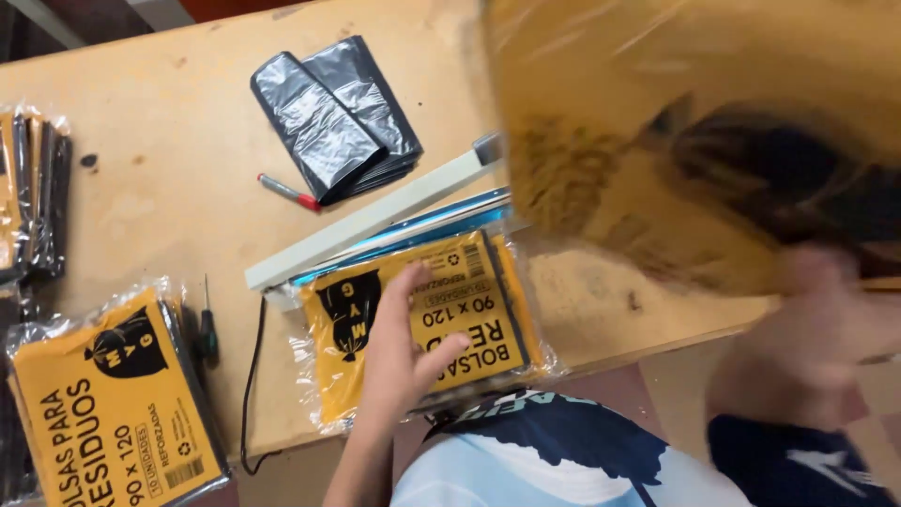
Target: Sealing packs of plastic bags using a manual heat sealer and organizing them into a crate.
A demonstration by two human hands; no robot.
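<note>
My left hand [399,347] lies flat with fingers spread on a yellow-labelled clear packet of black bags [469,310]. That packet rests on the wooden table [169,141], with its far edge at the white bar of a heat sealer [375,221]. My right hand [817,329], blurred by motion, grips the lower edge of a second yellow packet [676,122]. This one is lifted close to the camera and hides the table's right part.
Folded black bags [338,113] lie at the back with a red marker [289,193] beside them. A pile of finished yellow packets [113,404] sits at the front left, another stack [28,188] at the far left. A screwdriver [207,324] and a black cable [249,376] lie between.
</note>
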